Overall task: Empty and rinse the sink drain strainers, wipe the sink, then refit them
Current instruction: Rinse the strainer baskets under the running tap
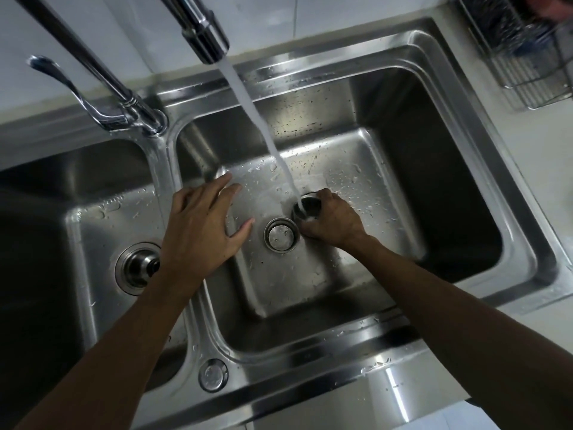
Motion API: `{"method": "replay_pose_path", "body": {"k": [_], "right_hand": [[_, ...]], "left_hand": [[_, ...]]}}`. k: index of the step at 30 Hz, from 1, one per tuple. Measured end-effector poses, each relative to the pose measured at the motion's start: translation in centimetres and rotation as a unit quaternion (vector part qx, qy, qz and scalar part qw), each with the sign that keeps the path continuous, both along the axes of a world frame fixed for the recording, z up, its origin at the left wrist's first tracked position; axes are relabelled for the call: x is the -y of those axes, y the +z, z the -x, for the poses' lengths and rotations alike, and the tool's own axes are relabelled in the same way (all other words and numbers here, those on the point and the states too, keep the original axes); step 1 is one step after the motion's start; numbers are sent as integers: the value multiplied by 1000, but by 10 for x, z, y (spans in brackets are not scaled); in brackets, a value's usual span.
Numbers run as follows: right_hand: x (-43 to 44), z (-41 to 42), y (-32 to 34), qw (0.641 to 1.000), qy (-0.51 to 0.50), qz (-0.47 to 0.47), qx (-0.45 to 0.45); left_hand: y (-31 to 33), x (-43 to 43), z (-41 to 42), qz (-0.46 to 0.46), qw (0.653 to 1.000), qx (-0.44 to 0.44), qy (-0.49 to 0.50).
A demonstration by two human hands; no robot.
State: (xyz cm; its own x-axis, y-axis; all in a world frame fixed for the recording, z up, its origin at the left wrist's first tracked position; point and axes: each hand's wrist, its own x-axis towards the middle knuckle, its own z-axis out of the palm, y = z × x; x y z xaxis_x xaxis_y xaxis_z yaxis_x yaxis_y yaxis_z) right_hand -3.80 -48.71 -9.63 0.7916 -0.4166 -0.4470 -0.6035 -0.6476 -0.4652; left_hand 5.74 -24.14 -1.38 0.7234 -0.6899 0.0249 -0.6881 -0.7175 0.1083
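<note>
My right hand (333, 220) grips a round metal drain strainer (307, 206) over the right sink basin (387, 169). Water from the tap spout (204, 32) streams straight into the strainer. Just left of it the right basin's drain opening (281, 234) shows a round metal piece inside. My left hand (201, 228) hovers with fingers spread and straight above the divider between the basins, holding nothing. In the left basin (93, 225) a second strainer (138, 263) with a knob sits in its drain, partly hidden by my left wrist.
The tap lever (62, 79) and tap base (145, 119) stand at the back left on the sink rim. A wire dish rack (527, 57) stands on the counter at the back right. A round metal cap (213, 374) sits on the front rim.
</note>
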Motion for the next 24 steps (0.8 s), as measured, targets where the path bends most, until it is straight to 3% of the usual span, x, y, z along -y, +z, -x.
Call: {"method": "replay_pose_path", "body": {"k": [2, 4, 5, 7, 9, 11, 14, 17, 19, 20, 21, 23, 24], "right_hand": [[4, -1, 7, 993, -91, -81, -3], [6, -3, 15, 951, -208, -228, -25], [8, -5, 16, 903, -273, -327, -47], [12, -7, 14, 772, -377, -506, -72], [15, -7, 8, 663, -447, -597, -66], [16, -7, 5, 608, -479, -630, -67], [13, -7, 0, 575, -481, -659, -68], [11, -10, -1, 572, -485, -659, -60], [10, -11, 4, 602, -476, -640, -44], [9, -11, 7, 644, -455, -614, -29], [8, -10, 7, 716, -424, -554, -12], [5, -6, 3, 889, -306, -340, 31], [3, -3, 1, 951, -216, -216, 46]], "left_hand": [[1, 0, 0, 2, 1000, 0, 0], [0, 0, 0, 2, 1000, -1, 1], [0, 0, 0, 1, 1000, -2, 0], [0, 0, 0, 2, 1000, -6, 0], [0, 0, 0, 2, 1000, -6, 0], [0, 0, 0, 1, 1000, -4, -1], [0, 1, 0, 3, 1000, -5, -1], [1, 1, 1, 5, 1000, -3, 0], [1, 1, 1, 9, 1000, -3, 0], [1, 1, 1, 13, 1000, -1, -1], [0, 1, 1, 15, 1000, 1, -1], [-1, 0, 1, 12, 1000, 3, -1], [-1, 0, 1, 11, 1000, 4, -1]]}}
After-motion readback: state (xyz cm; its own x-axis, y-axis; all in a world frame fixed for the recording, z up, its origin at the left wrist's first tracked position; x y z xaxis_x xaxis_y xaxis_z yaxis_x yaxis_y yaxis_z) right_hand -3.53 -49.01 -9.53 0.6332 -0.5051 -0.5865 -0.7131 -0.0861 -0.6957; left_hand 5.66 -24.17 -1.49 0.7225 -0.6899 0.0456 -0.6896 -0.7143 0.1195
